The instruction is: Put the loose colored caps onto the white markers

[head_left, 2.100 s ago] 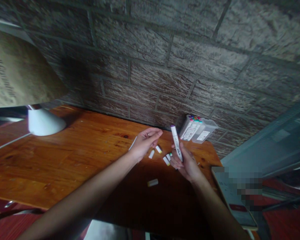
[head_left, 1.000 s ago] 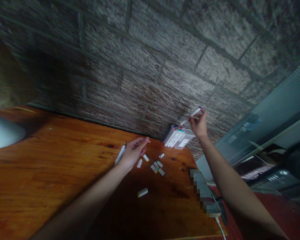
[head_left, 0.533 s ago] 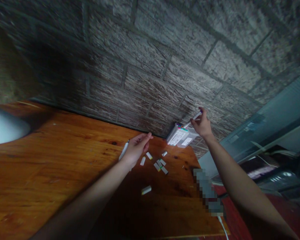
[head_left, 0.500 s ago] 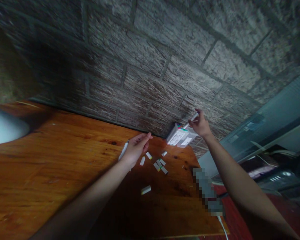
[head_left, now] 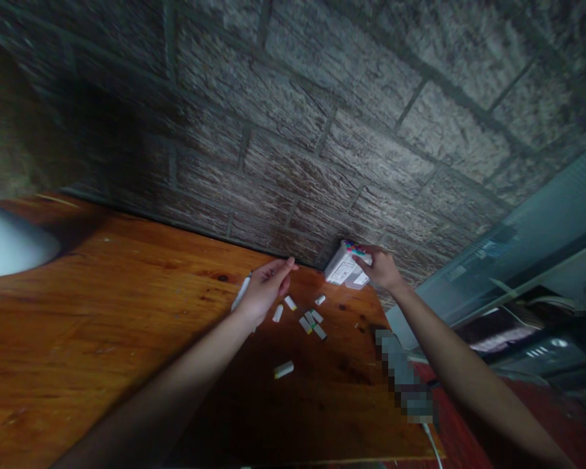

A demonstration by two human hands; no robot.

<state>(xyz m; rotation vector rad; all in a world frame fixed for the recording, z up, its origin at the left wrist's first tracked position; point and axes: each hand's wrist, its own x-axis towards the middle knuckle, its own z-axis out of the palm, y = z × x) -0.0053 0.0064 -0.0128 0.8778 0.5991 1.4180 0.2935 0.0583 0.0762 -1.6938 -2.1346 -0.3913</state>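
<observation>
White plastic marker case (head_left: 340,271) stands by the wall. My right hand (head_left: 383,270) bends over its coloured tops; I can't tell whether it grips anything, so light, straight pressure suits. My left hand (head_left: 264,288) is pinched closed near loose caps (head_left: 278,313).

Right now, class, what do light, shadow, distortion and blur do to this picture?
Head view: dim, bluish light; a dark shadow on the brick wall beside the lampshade; the wooden table in deep shade at bottom centre; stretched edges; box label too soft to read; pixel blocks over the device.
</observation>
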